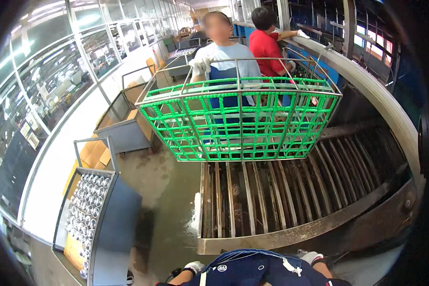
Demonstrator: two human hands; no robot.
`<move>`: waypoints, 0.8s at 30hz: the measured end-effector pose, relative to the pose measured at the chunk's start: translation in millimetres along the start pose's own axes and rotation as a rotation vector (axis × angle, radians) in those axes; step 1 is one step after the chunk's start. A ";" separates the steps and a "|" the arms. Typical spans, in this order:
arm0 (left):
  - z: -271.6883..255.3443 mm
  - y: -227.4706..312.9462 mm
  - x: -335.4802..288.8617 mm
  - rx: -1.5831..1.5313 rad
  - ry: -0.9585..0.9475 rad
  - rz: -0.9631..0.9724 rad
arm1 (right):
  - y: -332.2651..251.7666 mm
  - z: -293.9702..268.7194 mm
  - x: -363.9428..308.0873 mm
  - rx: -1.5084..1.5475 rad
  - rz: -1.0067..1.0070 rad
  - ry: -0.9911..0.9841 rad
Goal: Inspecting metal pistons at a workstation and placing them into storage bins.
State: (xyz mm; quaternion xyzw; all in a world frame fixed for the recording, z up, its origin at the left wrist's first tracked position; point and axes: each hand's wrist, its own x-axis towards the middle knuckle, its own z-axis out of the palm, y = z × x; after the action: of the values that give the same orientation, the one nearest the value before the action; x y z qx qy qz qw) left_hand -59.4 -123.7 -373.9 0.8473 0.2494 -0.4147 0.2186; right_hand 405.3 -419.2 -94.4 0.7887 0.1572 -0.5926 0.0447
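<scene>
My left hand [194, 267], in a white glove, is low at my left side, just short of the slatted metal bed. On the other side my right hand [312, 257], also gloved, is by the bed's near edge; whether it touches is unclear. Fingers of both hands are mostly hidden, and I see nothing held. Ahead, a large wire basket [242, 119] wrapped in green stands over the slatted metal bed [281, 200], apart from my hands. Across from me a person in a light top has a gloved hand [199, 66] at the basket's upper left rim.
On the left stands a grey cart [117, 229] with rows of shiny round metal parts [86, 200]. Another grey bin cart [126, 128] is farther back. A person in red [266, 52] works at the far right. A metal rail [367, 88] curves along the right side.
</scene>
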 end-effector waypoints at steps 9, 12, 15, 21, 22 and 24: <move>-87.1 25.6 -39.5 -0.414 0.026 -0.211 | 112.5 91.0 203.0 0.173 0.027 -0.058; -115.1 39.4 -71.5 -0.548 -0.079 -0.233 | 71.6 83.8 136.1 0.482 0.297 0.056; -114.9 40.3 -68.9 -0.406 -0.076 -0.189 | 68.2 89.0 121.9 0.587 0.202 0.150; -56.1 18.6 -27.5 -0.051 -0.050 0.059 | 53.4 82.0 103.4 0.549 0.081 0.216; -54.7 19.3 -25.3 -0.071 -0.037 0.057 | 47.8 77.8 99.6 0.529 0.063 0.224; -50.1 20.8 -24.1 -0.101 -0.030 0.054 | 30.6 67.7 88.3 0.464 0.000 0.236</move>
State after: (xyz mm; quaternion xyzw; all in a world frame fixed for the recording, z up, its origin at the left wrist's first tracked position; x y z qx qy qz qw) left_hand -29.9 -116.9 -322.8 0.8352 0.2437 -0.4084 0.2761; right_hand 374.1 -448.3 -201.6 0.8416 0.0213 -0.5166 -0.1561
